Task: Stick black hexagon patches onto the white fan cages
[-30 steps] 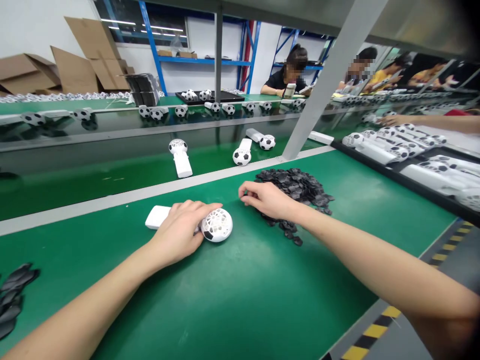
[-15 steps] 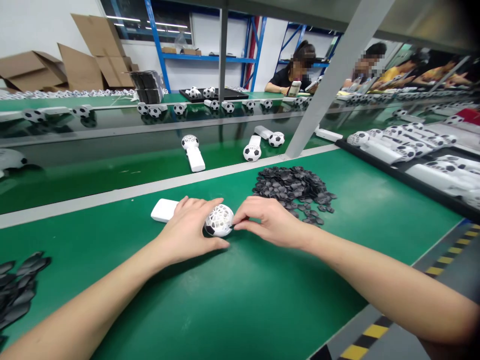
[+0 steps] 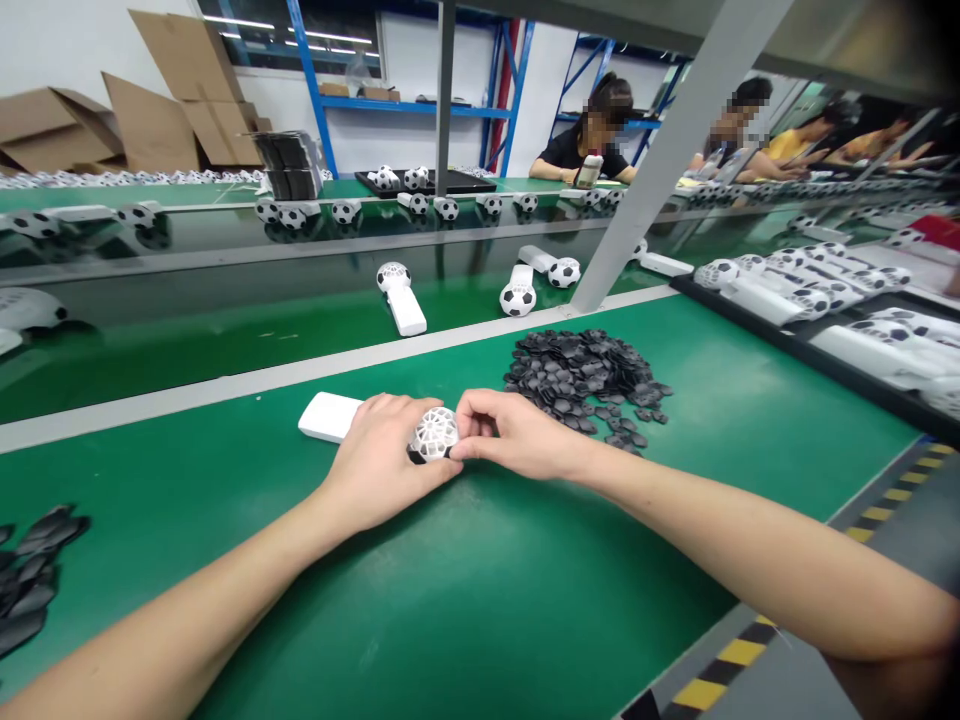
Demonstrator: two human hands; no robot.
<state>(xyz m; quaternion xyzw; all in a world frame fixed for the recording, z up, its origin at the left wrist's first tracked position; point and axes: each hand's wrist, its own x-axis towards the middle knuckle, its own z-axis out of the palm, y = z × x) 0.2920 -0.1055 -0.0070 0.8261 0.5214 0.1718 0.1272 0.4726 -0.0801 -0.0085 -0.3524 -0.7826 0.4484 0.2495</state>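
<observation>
A white device with a round, football-patterned head (image 3: pixel 436 434) and a flat white handle (image 3: pixel 328 417) lies on the green mat (image 3: pixel 450 600). My left hand (image 3: pixel 386 455) is wrapped over it where head and handle meet, thumb along the near side. At the right side of the head, my right hand (image 3: pixel 499 432) has thumb and forefinger pressed against its lower right edge; anything between those fingertips is too small to make out. Behind my right hand a heap of small black pieces (image 3: pixel 581 370) lies on the mat.
Larger black pieces (image 3: pixel 34 570) lie at the left edge. A black tray (image 3: pixel 795 355) of similar white devices stands at the right. Beyond the grey strip, more devices (image 3: pixel 402 300) lie on the green belt. A slanted grey post (image 3: pixel 660 170) rises ahead. Other people sit at the far side.
My right fingertips have moved slightly left onto the ball's edge, and my left thumb has come closer to them. Devices on the belt have shifted, the nearer ones to the right, the farther ones to the left.
</observation>
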